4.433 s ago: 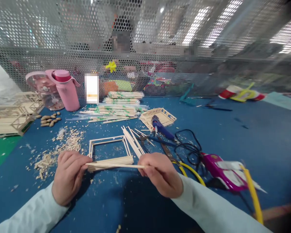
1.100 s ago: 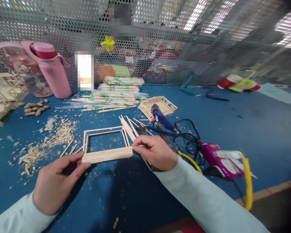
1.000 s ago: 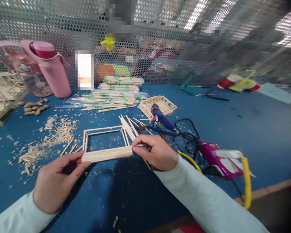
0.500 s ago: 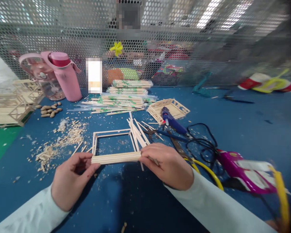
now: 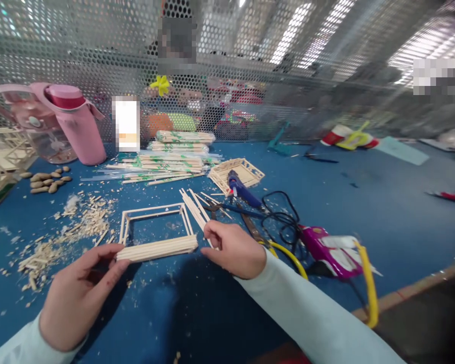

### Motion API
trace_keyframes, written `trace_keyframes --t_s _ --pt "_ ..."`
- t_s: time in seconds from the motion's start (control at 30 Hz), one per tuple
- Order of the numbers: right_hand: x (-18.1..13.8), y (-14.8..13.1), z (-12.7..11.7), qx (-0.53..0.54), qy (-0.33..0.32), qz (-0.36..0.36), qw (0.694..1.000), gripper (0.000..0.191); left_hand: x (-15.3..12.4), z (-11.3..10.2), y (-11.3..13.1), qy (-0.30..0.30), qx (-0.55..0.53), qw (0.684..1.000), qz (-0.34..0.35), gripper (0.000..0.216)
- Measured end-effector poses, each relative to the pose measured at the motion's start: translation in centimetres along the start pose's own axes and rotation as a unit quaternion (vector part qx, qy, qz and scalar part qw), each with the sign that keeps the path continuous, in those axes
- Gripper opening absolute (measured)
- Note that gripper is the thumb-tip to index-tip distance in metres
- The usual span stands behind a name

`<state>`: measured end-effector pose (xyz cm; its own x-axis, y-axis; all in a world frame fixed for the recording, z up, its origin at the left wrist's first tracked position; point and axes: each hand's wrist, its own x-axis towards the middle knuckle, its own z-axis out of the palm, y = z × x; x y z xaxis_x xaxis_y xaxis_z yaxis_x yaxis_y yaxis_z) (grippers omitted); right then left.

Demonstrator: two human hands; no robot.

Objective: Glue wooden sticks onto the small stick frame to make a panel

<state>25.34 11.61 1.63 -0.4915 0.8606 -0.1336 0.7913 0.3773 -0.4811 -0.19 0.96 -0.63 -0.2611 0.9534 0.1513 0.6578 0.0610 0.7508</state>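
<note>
My left hand [image 5: 74,293] pinches the left end of a narrow panel of pale wooden sticks [image 5: 157,248] between thumb and fingers. The panel lies at the near side of a rectangular stick frame [image 5: 153,211] and spans its width. Just past the panel's right end, my right hand [image 5: 235,248] has its thumb apart from its curled fingers, with nothing seen gripped. Loose wooden sticks [image 5: 194,208] run up to its fingertips, and their lower ends are partly hidden there.
Beyond the hands lie a hexagonal stick tray [image 5: 246,169], a blue glue gun [image 5: 244,191], yellow-handled pliers [image 5: 288,255] and a black cord. Wood scraps [image 5: 76,227], peanuts [image 5: 47,179], bagged sticks [image 5: 174,162] and a pink bottle [image 5: 79,129] are on the left and back.
My right hand has let go of the panel's right end and moved slightly away from it. My left hand still grips the other end. The view has turned to the right.
</note>
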Motion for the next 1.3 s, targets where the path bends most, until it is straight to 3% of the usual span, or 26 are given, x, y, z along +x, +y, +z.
trace_keyframes --t_s 0.17,0.33,0.5,0.63,0.73,0.83,0.9,1.17,1.3 --pt "-0.1 -0.1 -0.1 -0.136 0.008 0.056 0.989 0.003 0.5 -0.1 0.1 -0.031 -0.017 0.999 0.002 0.038" --pt "-0.2 -0.9 0.0 -0.232 0.012 0.077 0.970 0.010 0.6 0.1 0.1 -0.031 -0.036 0.999 -0.016 0.041" --pt "-0.2 -1.7 0.0 -0.250 0.024 0.070 0.965 0.015 0.6 0.1 -0.1 -0.059 -0.047 0.997 0.012 0.037" --pt "-0.1 -0.8 -1.3 -0.191 0.097 0.091 0.973 0.019 0.6 0.6 -0.6 -0.054 -0.063 0.996 0.011 0.036" --pt "-0.2 -0.1 -2.2 -0.073 0.138 -0.028 0.987 0.019 0.6 0.9 -0.8 -0.039 -0.108 0.993 -0.011 0.045" --pt "-0.2 0.2 -2.1 0.003 0.133 -0.173 0.976 0.020 0.6 1.1 -0.8 -0.030 -0.134 0.990 -0.021 0.054" --pt "-0.2 0.1 -1.6 0.016 0.123 -0.224 0.967 0.020 0.7 1.1 -0.8 -0.028 -0.143 0.989 -0.018 0.055" --pt "0.3 0.2 -0.4 0.021 0.155 -0.296 0.942 0.019 0.5 0.8 -0.5 -0.005 -0.124 0.992 -0.016 0.045" --pt "0.3 0.1 -0.3 0.026 0.147 -0.293 0.944 0.021 0.5 0.6 -0.2 0.014 -0.080 0.997 -0.013 0.040"
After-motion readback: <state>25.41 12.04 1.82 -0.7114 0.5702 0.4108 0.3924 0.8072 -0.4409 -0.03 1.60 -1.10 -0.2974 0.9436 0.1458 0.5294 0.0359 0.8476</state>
